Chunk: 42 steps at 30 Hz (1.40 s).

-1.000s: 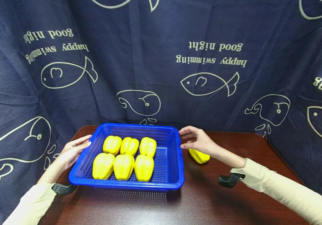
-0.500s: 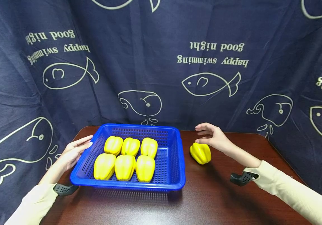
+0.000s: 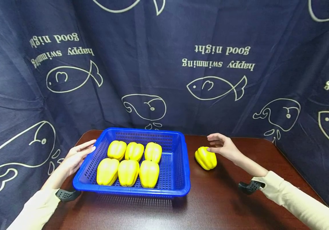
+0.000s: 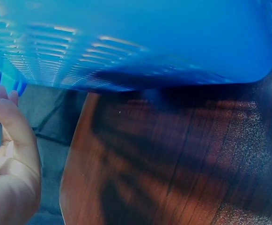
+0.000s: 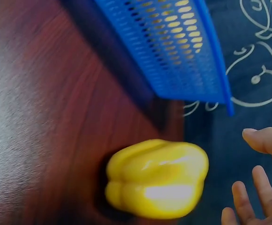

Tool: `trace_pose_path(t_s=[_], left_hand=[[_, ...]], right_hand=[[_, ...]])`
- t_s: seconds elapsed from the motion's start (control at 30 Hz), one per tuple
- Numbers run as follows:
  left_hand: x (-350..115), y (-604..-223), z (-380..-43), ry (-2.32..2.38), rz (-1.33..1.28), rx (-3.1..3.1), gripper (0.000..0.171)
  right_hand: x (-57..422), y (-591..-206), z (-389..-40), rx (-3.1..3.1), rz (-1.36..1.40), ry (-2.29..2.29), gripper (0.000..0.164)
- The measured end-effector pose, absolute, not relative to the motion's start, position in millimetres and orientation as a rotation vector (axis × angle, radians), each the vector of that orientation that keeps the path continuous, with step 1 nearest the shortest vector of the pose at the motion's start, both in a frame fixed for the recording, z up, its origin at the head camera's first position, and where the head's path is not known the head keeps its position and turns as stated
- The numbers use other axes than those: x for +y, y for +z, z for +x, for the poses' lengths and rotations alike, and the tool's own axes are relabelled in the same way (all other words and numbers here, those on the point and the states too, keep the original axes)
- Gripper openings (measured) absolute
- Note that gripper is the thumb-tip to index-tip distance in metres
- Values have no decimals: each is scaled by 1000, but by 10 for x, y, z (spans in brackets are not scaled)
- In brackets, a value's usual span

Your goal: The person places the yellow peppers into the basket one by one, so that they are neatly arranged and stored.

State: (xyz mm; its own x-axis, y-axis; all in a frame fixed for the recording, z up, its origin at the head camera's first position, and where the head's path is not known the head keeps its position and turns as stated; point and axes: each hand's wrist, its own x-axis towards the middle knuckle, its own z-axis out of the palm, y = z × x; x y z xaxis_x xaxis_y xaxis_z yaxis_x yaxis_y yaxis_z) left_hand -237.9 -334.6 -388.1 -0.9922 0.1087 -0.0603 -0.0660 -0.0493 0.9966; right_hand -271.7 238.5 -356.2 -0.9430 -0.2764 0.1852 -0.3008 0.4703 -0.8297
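Note:
A blue plastic basket (image 3: 180, 159) stands on the left half of the table. Inside, yellow bell peppers (image 3: 128, 172) lie in two rows. My left hand (image 3: 73, 158) is at the basket's left rim, with its thumb over the edge and other fingertips partly hidden there; the left wrist view shows its curved fingers (image 4: 16, 124). Another yellow bell pepper (image 3: 205, 158) rests on the table to the right of the basket. Close behind that pepper is my right hand (image 3: 226, 149), fingers loosely spread. A gap shows between thumb and pepper (image 5: 159, 180) in the right wrist view.
The brown wooden table (image 3: 210, 198) reaches back to a dark blue curtain (image 3: 167, 64) printed with pale fish and whales. Dark wrist mounts (image 3: 250, 187) hang below the sleeves.
My right hand has left the basket's right rim and moved right, then lowered slightly behind the loose pepper, uncovering it. My left hand stays at the left rim.

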Motion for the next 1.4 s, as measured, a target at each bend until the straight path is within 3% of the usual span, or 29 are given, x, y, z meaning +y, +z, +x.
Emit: trace_pose_path(t_s=[0.23,0.73,1.4], left_hand=[[-3334,-3879,-2382,2177,32,2092,47],[-3322,-3906,-2369,2199,57,2073,35],[-3333,-3871,-2372,2188,-10,2090,43]], right_hand=[[2498,-3773,-2738,-2700,445,1541,51],[2730,-4087,-2901,-2679,241,2203,72],[2682,-4154,-2935,-2788,455,2109,76]])
